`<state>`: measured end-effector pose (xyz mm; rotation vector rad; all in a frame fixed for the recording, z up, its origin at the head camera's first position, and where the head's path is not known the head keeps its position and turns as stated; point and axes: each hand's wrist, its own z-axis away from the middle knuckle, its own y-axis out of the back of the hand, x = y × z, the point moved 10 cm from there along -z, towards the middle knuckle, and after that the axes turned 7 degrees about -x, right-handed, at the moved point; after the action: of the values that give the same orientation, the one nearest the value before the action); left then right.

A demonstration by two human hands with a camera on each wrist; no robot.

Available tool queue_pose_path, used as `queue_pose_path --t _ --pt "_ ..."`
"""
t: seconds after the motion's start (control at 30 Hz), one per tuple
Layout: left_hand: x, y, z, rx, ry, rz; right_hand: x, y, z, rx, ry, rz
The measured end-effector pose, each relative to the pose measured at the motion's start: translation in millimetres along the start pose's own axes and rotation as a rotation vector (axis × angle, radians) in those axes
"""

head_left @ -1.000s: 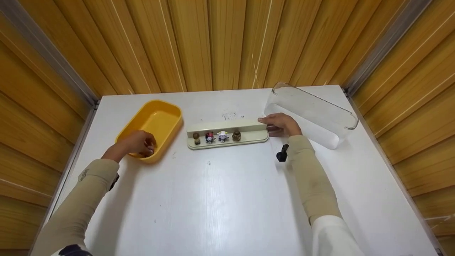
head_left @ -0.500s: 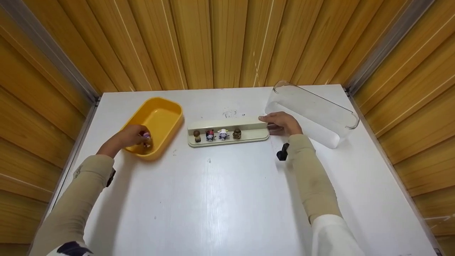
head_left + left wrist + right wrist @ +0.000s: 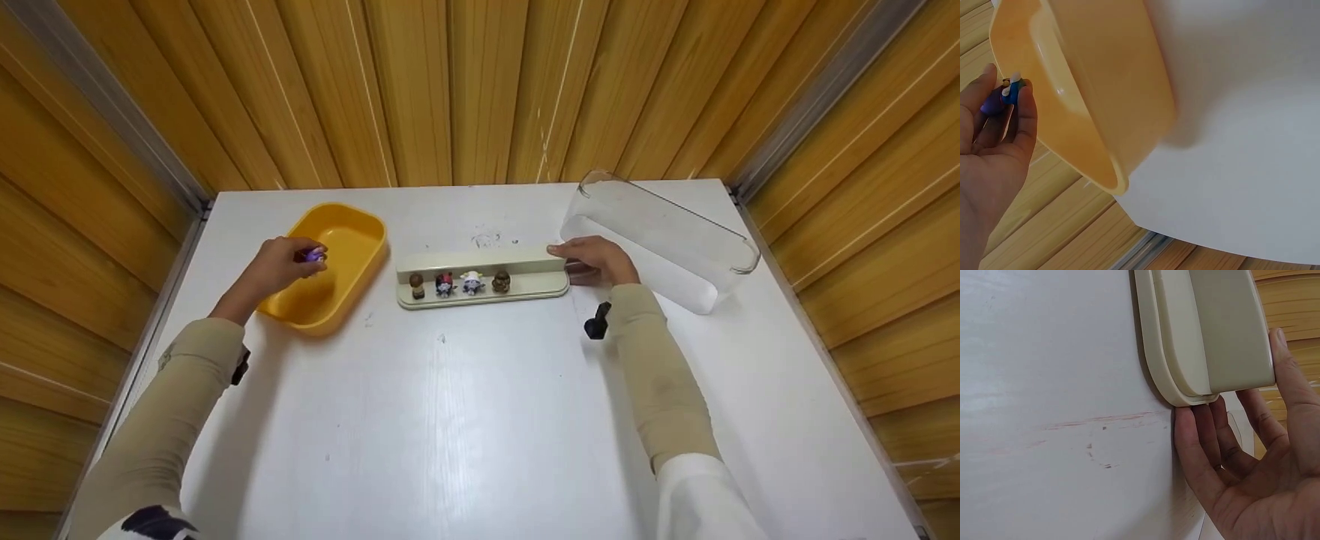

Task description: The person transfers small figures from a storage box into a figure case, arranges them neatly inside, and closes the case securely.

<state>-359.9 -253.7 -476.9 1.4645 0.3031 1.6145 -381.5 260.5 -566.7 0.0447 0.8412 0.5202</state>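
My left hand [image 3: 274,264] pinches a small figurine [image 3: 1012,93] between thumb and fingertips, above the yellow basin [image 3: 351,244]. The figurine is purple and blue with white bits; fingers cover part of it. In the middle of the table lies a cream stepped display base [image 3: 538,286]. Several small figurines [image 3: 472,283] stand in a row on its lower step, its right part bare. My right hand [image 3: 1258,467] holds the base's right end, thumb against the back of the raised step and fingertips at the end edge.
A clear plastic cover [image 3: 660,232] lies slanted at the back right, just beyond my right hand. Wood-patterned panels [image 3: 480,90] wall in the back and sides of the white table [image 3: 450,405]. Dark scuffs mark the tabletop behind the base.
My left hand has come up from the near end inside the yellow basin, bringing the purple figurine up and away from me. The right hand and the base stay where they were.
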Motion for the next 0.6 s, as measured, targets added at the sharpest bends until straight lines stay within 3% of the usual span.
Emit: queue_pose_path --t 0.37,0.6 --pt "23.6 -11.6 -7.7 -0.044 -0.1 0.073 0 0 -0.1 0.006 -0.01 -0.013" --pt "42.9 -18.4 -8.3 -0.046 -0.158 0.043 0 -1 0.9 0.005 -0.002 -0.026"
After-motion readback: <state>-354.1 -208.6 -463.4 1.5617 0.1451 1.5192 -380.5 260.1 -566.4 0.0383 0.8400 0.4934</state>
